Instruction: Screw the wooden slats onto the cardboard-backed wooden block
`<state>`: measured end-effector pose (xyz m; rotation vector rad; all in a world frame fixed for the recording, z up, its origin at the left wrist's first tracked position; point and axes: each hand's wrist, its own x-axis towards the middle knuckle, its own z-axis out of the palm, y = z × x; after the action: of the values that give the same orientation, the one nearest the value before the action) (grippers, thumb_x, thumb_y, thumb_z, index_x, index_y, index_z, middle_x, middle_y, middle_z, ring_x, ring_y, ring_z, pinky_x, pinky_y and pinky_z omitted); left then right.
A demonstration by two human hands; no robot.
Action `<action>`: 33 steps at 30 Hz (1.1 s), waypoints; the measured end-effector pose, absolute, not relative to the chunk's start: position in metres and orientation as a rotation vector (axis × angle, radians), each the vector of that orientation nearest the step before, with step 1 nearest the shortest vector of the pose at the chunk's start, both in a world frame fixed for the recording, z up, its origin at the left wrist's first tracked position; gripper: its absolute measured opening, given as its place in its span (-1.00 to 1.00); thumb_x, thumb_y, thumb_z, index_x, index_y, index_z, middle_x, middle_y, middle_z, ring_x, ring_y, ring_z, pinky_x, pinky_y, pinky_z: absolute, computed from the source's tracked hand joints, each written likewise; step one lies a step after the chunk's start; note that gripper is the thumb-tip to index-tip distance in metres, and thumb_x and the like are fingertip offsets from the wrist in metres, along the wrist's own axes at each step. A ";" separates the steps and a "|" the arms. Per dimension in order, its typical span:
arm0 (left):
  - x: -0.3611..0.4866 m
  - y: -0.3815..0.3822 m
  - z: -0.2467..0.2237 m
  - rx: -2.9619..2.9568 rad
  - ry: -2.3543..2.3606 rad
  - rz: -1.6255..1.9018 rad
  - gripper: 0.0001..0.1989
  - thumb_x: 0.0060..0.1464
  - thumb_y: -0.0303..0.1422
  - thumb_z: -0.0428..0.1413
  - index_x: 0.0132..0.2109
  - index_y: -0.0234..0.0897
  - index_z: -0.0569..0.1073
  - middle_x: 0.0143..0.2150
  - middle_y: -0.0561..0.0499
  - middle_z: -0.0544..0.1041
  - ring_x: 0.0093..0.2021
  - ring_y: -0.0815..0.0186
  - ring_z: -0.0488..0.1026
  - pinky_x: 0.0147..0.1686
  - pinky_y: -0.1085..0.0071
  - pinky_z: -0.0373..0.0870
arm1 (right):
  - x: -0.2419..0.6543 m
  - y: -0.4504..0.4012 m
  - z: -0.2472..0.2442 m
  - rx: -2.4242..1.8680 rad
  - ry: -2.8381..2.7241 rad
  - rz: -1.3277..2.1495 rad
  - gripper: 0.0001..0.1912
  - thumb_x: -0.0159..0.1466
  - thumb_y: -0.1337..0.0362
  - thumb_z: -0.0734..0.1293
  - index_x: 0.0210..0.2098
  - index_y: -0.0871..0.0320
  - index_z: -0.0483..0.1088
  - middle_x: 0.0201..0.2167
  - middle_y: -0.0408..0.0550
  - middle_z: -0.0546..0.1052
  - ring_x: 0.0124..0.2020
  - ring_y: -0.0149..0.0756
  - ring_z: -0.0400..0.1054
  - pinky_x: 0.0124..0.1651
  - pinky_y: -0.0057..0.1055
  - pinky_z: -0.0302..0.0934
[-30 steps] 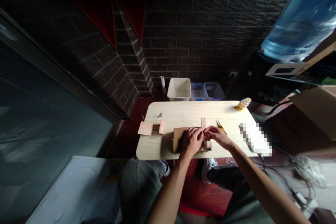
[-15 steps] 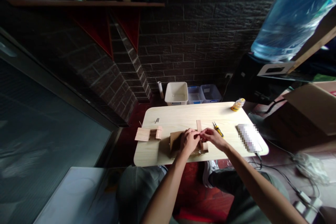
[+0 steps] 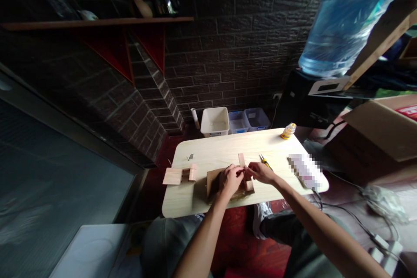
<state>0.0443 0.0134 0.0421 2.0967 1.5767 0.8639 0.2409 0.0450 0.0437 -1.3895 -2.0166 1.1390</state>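
Observation:
My left hand (image 3: 230, 179) is over a brown cardboard piece (image 3: 213, 182) near the table's front edge, fingers pinched together. Close against its fingertips is my right hand (image 3: 260, 172), also pinched. Whatever lies between the fingertips is too small to make out. Beneath and beside the hands are light wooden pieces, with one flat strip (image 3: 241, 160) pointing away behind them and a block (image 3: 249, 186) on the cardboard's right part. To the right of the strip lies a yellow and black tool (image 3: 265, 162).
On the table (image 3: 208, 150), a wooden assembly (image 3: 177, 175) and small dark screws (image 3: 190, 157) lie left. A yellow-capped bottle (image 3: 288, 131) stands back right, near a blurred white object (image 3: 306, 171). Bins (image 3: 215, 120) stand behind the table.
The camera view has shifted, so the table sits slightly lower and further left. Both hands stay close together at the wooden pieces, with slight finger movement.

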 end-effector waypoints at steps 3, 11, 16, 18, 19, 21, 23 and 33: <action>0.044 0.012 0.045 2.099 1.590 0.850 -0.86 0.13 -0.43 0.19 -0.18 -0.16 0.61 -0.26 0.02 0.56 -0.33 0.33 0.45 -0.31 0.39 0.33 | 0.238 0.049 0.045 -1.384 -2.105 1.032 -0.66 0.28 -0.03 0.31 -0.38 0.11 0.45 -0.48 -0.04 0.58 -0.48 -0.28 0.39 -0.44 -0.41 0.13; 0.042 0.011 0.042 2.057 1.571 0.857 -0.86 0.13 -0.37 0.21 -0.15 -0.13 0.60 -0.19 0.02 0.58 -0.21 0.30 0.49 -0.18 0.38 0.38 | 0.234 0.061 0.049 -1.311 -2.207 1.163 -0.64 0.31 -0.01 0.28 -0.33 0.17 0.48 -0.47 -0.04 0.57 -0.47 -0.31 0.38 -0.46 -0.45 0.13; 0.039 0.007 0.043 2.042 1.543 0.837 -0.84 0.15 -0.29 0.21 -0.10 -0.11 0.58 -0.13 0.04 0.58 -0.16 0.30 0.49 -0.13 0.39 0.38 | 0.235 0.065 0.052 -1.201 -2.130 1.455 -0.57 0.31 -0.03 0.27 -0.16 0.22 0.52 -0.38 -0.02 0.60 -0.41 -0.30 0.43 -0.41 -0.46 0.20; 0.038 0.005 0.044 2.040 1.537 0.835 -0.83 0.15 -0.27 0.21 -0.09 -0.10 0.58 -0.12 0.03 0.58 -0.14 0.29 0.49 -0.11 0.38 0.38 | 0.235 0.065 0.053 -1.183 -2.104 1.492 -0.57 0.31 -0.04 0.27 -0.18 0.23 0.51 -0.39 -0.02 0.58 -0.41 -0.31 0.41 -0.42 -0.46 0.20; 0.037 0.005 0.045 2.038 1.538 0.834 -0.82 0.15 -0.28 0.21 -0.09 -0.11 0.58 -0.11 0.02 0.58 -0.13 0.28 0.49 -0.10 0.37 0.38 | 0.234 0.065 0.053 -1.177 -2.092 1.504 -0.57 0.31 -0.04 0.27 -0.20 0.23 0.51 -0.40 -0.02 0.58 -0.42 -0.32 0.40 -0.42 -0.46 0.19; 0.037 0.004 0.045 2.037 1.541 0.844 -0.81 0.15 -0.29 0.21 -0.08 -0.11 0.58 -0.10 0.02 0.58 -0.11 0.27 0.48 -0.08 0.36 0.37 | 0.234 0.064 0.053 -1.164 -2.061 1.536 -0.57 0.32 -0.05 0.27 -0.24 0.24 0.49 -0.41 -0.02 0.56 -0.43 -0.33 0.39 -0.42 -0.46 0.18; 0.037 0.003 0.043 2.039 1.541 0.865 -0.81 0.15 -0.30 0.21 -0.08 -0.10 0.58 -0.11 0.02 0.58 -0.10 0.27 0.48 -0.08 0.35 0.37 | 0.234 0.062 0.052 -1.165 -2.021 1.575 -0.56 0.31 -0.07 0.28 -0.26 0.23 0.47 -0.43 -0.03 0.55 -0.44 -0.34 0.38 -0.42 -0.45 0.19; 0.036 0.001 0.040 2.039 1.538 0.911 -0.81 0.13 -0.34 0.21 -0.09 -0.10 0.58 -0.13 0.03 0.58 -0.10 0.27 0.47 -0.07 0.35 0.35 | 0.236 0.059 0.041 -1.171 -1.887 1.631 -0.54 0.24 -0.13 0.35 -0.28 0.19 0.43 -0.43 -0.07 0.53 -0.44 -0.35 0.38 -0.36 -0.42 0.24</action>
<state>0.0356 0.0009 0.0403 2.0392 1.5385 0.9110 0.2358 0.0591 0.0413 -1.1706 -1.8870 1.6309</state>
